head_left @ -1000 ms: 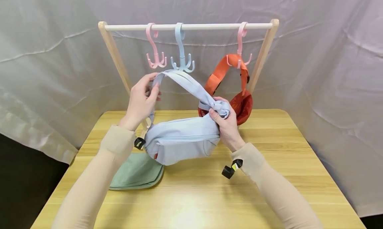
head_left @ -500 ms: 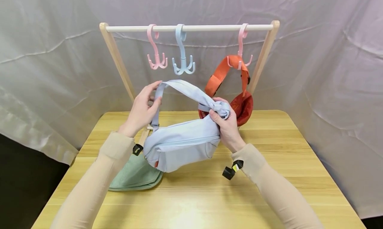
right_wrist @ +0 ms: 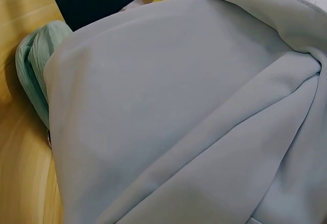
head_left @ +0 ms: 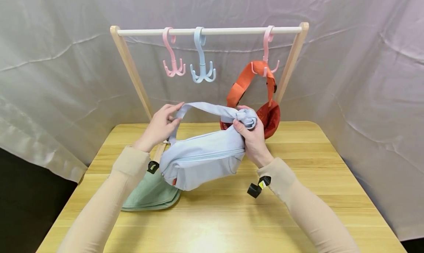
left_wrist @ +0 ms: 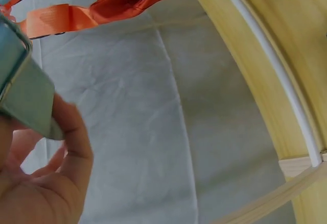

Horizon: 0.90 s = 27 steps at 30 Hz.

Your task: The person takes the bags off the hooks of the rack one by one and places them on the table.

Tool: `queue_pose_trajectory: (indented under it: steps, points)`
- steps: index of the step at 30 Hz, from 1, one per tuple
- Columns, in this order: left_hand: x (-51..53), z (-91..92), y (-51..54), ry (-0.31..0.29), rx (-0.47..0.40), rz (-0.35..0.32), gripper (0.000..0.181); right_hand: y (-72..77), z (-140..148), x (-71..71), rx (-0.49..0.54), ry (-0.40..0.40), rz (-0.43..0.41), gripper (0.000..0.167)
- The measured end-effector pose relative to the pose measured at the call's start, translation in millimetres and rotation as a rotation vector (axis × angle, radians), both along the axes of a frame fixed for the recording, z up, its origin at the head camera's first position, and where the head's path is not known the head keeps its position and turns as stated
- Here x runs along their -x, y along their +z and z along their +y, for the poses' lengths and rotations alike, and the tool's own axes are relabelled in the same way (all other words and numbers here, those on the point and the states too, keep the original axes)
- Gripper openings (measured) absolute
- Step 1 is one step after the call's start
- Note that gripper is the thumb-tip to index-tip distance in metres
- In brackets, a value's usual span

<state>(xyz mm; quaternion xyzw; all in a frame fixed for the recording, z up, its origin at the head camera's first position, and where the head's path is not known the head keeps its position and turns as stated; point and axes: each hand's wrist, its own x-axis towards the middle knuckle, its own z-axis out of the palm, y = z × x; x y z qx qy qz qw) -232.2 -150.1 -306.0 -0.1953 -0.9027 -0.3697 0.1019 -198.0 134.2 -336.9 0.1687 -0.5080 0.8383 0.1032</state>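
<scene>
Mid-frame, the left grip (head_left: 159,128) pinches the strap (head_left: 212,108), the right grip (head_left: 255,142) holds the knot (head_left: 246,117); even tension should steady the bag (head_left: 203,164).

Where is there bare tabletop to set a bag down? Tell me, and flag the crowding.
The wooden tabletop is bare at front, between the green fabric item and the right sleeve, and from that sleeve to its right edge. Crowded: left, around the left sleeve, green fabric item and pale-blue waist bag; back right, where the red bag hangs behind the right hand.
</scene>
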Motion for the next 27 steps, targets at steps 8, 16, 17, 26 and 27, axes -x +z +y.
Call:
queue_pose_trajectory:
  steps: [8,16,17,26,27]
  points:
    - [-1.3,-1.0,-12.1,-0.071,0.064,-0.214,0.053,2.3,-1,-0.6,-0.001,-0.023,-0.029,0.036]
    - [-5.9,-2.8,-18.1,-0.131,0.051,-0.22,0.054,1.3,0,-0.2,-0.033,-0.041,-0.062,0.037]
    - [-6.9,-3.2,-17.9,-0.137,0.048,-0.209,0.053,1.3,0,-0.2,-0.036,-0.046,-0.066,0.037]
    - [-21.1,-7.4,-18.8,-0.138,0.01,-0.191,0.042,3.8,3,0.1,-0.045,-0.07,-0.071,0.033]
    - [-23.2,-8.1,-19.6,-0.136,0.002,-0.181,0.04,4.1,3,0.5,-0.045,-0.072,-0.069,0.033]
